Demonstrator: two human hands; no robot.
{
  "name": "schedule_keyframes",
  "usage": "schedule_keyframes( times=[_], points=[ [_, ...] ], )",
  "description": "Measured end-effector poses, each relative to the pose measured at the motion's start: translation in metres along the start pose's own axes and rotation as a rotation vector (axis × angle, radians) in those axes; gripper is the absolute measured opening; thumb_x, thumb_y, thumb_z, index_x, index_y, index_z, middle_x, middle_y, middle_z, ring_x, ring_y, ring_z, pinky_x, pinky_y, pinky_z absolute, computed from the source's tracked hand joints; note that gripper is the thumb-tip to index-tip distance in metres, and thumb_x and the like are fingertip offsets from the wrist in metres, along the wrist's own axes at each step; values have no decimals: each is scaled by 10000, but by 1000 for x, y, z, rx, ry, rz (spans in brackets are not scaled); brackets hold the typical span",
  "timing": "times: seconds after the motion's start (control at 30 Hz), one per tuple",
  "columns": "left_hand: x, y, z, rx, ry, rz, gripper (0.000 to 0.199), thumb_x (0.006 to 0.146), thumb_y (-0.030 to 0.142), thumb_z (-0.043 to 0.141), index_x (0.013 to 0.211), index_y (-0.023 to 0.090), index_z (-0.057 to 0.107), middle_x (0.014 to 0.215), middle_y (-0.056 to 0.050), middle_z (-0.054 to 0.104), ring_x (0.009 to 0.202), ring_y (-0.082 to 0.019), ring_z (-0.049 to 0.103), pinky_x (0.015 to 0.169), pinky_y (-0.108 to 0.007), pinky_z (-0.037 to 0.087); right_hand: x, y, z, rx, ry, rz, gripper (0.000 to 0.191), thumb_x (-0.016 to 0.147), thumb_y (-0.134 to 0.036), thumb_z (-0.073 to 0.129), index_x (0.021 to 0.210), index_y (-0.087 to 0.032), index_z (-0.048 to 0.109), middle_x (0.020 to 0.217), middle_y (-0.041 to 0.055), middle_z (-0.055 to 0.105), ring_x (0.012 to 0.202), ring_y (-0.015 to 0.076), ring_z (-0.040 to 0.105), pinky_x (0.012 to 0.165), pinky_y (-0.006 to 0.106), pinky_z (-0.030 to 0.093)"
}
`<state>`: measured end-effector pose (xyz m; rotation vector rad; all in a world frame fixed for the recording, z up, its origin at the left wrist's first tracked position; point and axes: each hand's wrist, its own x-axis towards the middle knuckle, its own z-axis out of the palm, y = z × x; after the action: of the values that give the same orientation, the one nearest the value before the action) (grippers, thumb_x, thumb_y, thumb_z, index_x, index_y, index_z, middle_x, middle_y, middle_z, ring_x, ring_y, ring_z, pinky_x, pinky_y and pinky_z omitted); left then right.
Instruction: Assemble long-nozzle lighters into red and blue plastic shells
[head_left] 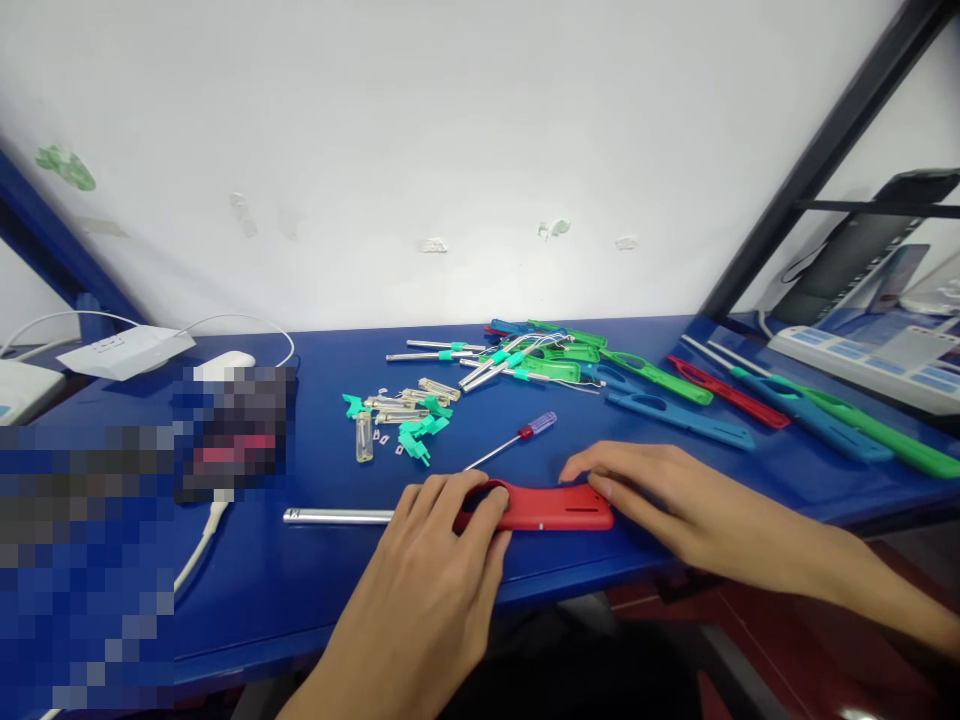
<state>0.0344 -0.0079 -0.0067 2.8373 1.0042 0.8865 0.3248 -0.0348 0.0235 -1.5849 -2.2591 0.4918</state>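
Observation:
A red lighter body with a long silver tube pointing left lies near the front edge of the blue table. My left hand is closed around its left part, thumb and fingers at the oval opening. At the right end, my right hand touches the body with its thumb, the index finger stretched out behind it. Just beyond the body lies a screwdriver with a purple and red handle. Green trigger pieces and clear fuel tanks are scattered behind my left hand.
Silver tubes with wires and green shells lie at the back middle. Blue shells, a red shell and lighters with tubes are at the right. A power strip stands at the back right. Cables and a pixelated device are at the left.

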Motion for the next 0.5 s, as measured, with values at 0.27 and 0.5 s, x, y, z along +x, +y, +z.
schedule_keyframes(
  times=[0.27,0.5],
  points=[
    [0,-1,2,11,49,1,294,1067,138,466,1311,194,618,1267,-112,684,1075,-303,660,897,-498,583,1,-4,-5,48,18,59,306,1096,-486,472,1318,-385,657,1264,-26,751,1129,216,699,996,340,514],
    [-3,-6,7,33,111,-44,265,1068,158,482,1277,183,642,1267,-123,687,1084,-312,656,881,-497,583,-14,-3,-4,100,18,176,280,982,-573,669,1001,-301,727,922,-21,723,786,168,644,734,296,500]
  ],
)
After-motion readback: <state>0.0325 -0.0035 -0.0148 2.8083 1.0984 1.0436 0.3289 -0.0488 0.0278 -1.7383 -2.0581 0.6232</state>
